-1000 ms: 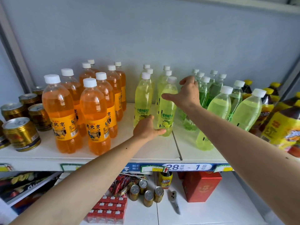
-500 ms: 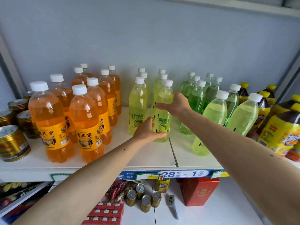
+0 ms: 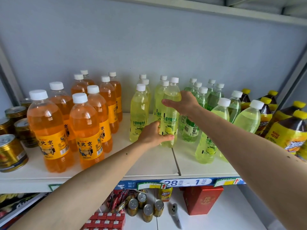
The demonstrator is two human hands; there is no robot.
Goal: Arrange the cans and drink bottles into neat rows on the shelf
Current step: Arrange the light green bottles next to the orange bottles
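We see both hands on one lemon-lime bottle point(image 3: 170, 113) at the shelf point(image 3: 149, 163) seam – left hand point(image 3: 153, 134) wraps its base, right hand point(image 3: 184, 103) grips its shoulder; orange bottles point(image 3: 83, 130) left of it, gold cans point(image 3: 11, 151) further left – green bottles point(image 3: 221, 113) right

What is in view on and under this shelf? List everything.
orange bottles: eight, white caps, shelf left.
gold cans: several, far left edge.
yellow bottles: about six, shelf middle; one is held.
green bottles: several, right of middle, some leaning.
tea bottles: several, dark with yellow caps, far right.
shelf: white, with a blue label strip.
small cans: four, lower shelf.
red box: one, lower shelf.
left hand: grip low on the held bottle.
right hand: grip high on it.
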